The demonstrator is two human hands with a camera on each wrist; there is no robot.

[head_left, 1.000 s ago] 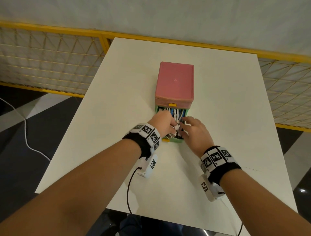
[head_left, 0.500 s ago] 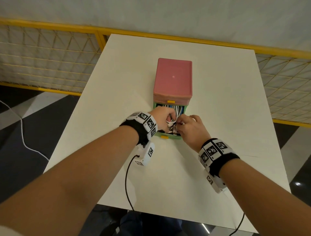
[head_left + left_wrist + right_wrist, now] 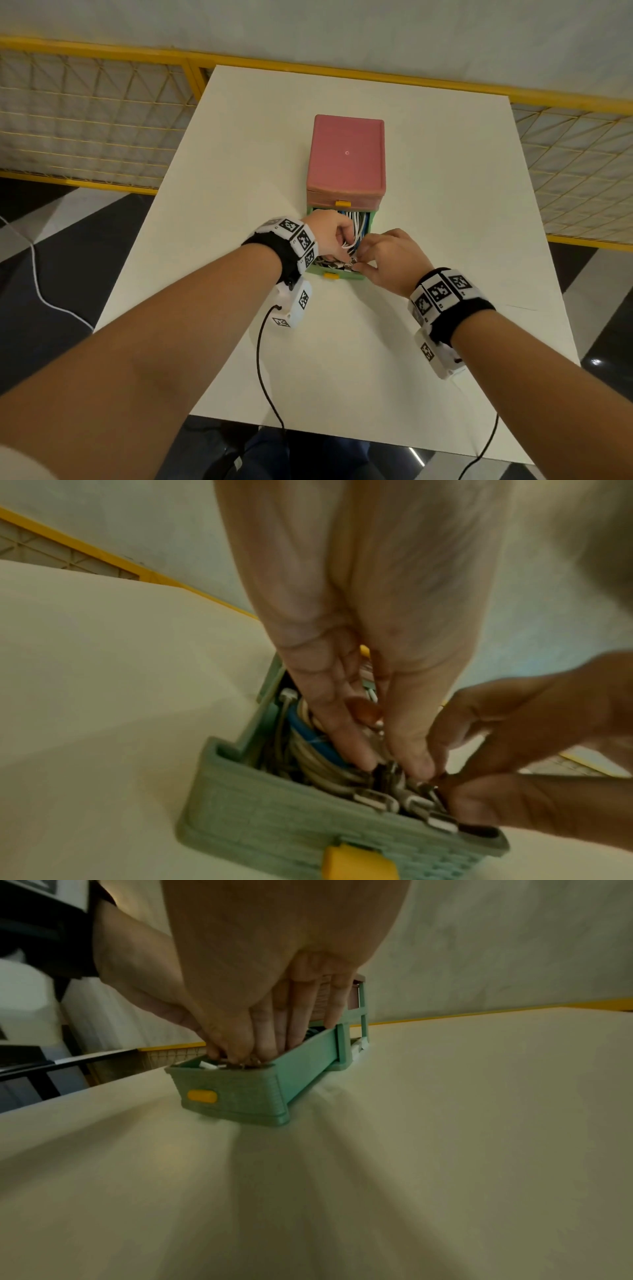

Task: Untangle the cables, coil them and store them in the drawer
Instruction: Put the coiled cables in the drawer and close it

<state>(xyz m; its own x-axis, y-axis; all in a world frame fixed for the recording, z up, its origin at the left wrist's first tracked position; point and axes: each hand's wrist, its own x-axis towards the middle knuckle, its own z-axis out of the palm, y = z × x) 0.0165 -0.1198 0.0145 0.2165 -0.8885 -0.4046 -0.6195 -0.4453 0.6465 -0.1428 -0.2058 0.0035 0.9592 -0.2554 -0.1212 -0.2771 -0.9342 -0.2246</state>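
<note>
A pink drawer box (image 3: 346, 161) stands mid-table with its green bottom drawer (image 3: 356, 275) pulled out toward me. Coiled white cables (image 3: 356, 222) and a blue cable (image 3: 308, 734) fill the drawer, with white USB plugs (image 3: 373, 799) lying against its front wall. My left hand (image 3: 342, 240) reaches in from the left, its fingers (image 3: 346, 739) curled down on the cables. My right hand (image 3: 363, 260) comes in from the right and pinches a metal-tipped plug (image 3: 352, 264) at the drawer's near end. In the right wrist view its fingers (image 3: 263, 1039) dip into the drawer (image 3: 308, 1058).
The white table (image 3: 445, 205) is bare around the box. A yellow handle (image 3: 331, 275) sticks out of the drawer front. A yellow-framed mesh fence (image 3: 85, 113) runs behind and beside the table. Black wrist-camera leads (image 3: 263, 370) hang over the near edge.
Both hands have stayed in the drawer and drawn toward its near end. The right hand, earlier lying flatter over the cables, now pinches a plug by the front wall.
</note>
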